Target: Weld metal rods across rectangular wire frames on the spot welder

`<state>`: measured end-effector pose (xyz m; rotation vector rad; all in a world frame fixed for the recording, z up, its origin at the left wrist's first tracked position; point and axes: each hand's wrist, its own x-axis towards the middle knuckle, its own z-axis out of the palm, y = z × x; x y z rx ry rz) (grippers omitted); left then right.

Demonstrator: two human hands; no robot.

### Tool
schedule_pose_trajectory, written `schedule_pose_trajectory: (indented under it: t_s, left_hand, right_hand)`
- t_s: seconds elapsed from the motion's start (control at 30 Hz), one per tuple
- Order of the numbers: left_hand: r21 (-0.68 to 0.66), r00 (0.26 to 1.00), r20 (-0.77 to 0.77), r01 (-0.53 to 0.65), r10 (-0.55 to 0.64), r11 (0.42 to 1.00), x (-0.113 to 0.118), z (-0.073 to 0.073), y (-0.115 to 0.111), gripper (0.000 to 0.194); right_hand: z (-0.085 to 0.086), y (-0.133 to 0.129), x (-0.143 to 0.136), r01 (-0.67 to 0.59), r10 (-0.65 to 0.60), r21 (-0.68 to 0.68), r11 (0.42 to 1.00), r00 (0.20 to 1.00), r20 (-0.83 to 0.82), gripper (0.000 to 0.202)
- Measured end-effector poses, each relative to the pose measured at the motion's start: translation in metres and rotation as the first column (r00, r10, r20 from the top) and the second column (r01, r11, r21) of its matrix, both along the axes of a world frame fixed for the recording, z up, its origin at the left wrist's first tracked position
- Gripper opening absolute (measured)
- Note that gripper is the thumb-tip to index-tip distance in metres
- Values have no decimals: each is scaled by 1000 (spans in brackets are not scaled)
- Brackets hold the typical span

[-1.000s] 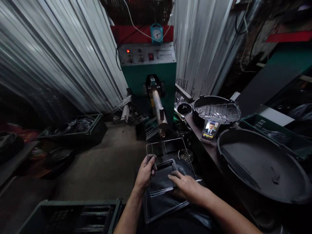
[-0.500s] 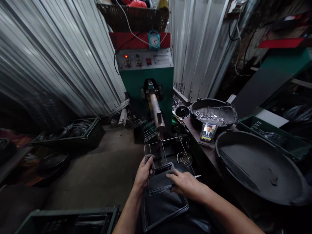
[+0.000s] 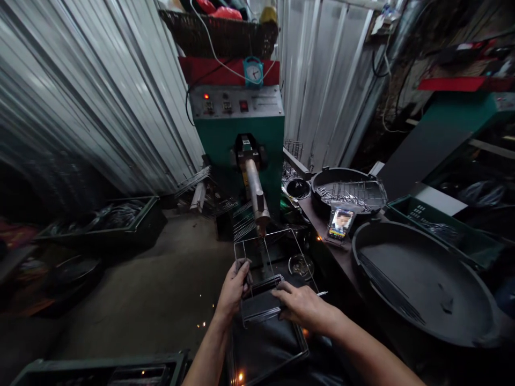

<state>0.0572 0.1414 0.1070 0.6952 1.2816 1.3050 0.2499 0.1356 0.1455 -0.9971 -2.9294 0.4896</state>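
- Green machine (image 3: 237, 126), 12 o'clock, its rod (image 3: 256, 190) pointing down towards 6.
- Dark round pan (image 3: 426, 284), 4 o'clock, holding thin rods (image 3: 392, 289).
- Wire frame (image 3: 269, 256), 6 o'clock, far edge at the rod's tip.
- Right hand (image 3: 303, 305), 5 o'clock, fingers bunched at the frame; exact grip unclear.
- Left hand (image 3: 235, 284), 7 o'clock, fingers clamped on the frame's left side.
- Lit phone (image 3: 340, 223), 3 o'clock.
- Orange sparks (image 3: 241, 377), scattered from 4 to 8.

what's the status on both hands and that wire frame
Both hands, left and right, on the wire frame; frame's far edge at the machine's tip; sparks flying nearby.
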Motion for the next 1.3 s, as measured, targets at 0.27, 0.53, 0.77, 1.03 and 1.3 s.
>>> schedule_pose_trajectory:
  t_s: [0.27, 0.53, 0.77, 1.03, 1.3]
  left_hand:
    - [57, 998, -53, 16, -13, 998, -13, 0, 24, 34]
    - [110, 1000, 6, 14, -15, 994, -34, 10, 71, 31]
    - [75, 997, 57, -55, 51, 996, -47, 13, 112, 32]
    - [57, 993, 79, -93, 88, 994, -57, 18, 145, 24]
    - [20, 986, 114, -121, 118, 992, -61, 8, 159, 19]
  right_hand:
    - [-14, 22, -1, 31, -34, -31, 999, 996, -86, 59]
    - [-22, 58, 11, 205, -200, -30, 978, 901, -385, 22]
    - [-35, 101, 5, 318, -235, 12, 948, 725, -648, 9]
    - [-34, 140, -9, 335, -200, 69, 940, 701, -684, 9]
    - [-20, 155, -16, 377, -241, 142, 915, 794, -558, 13]
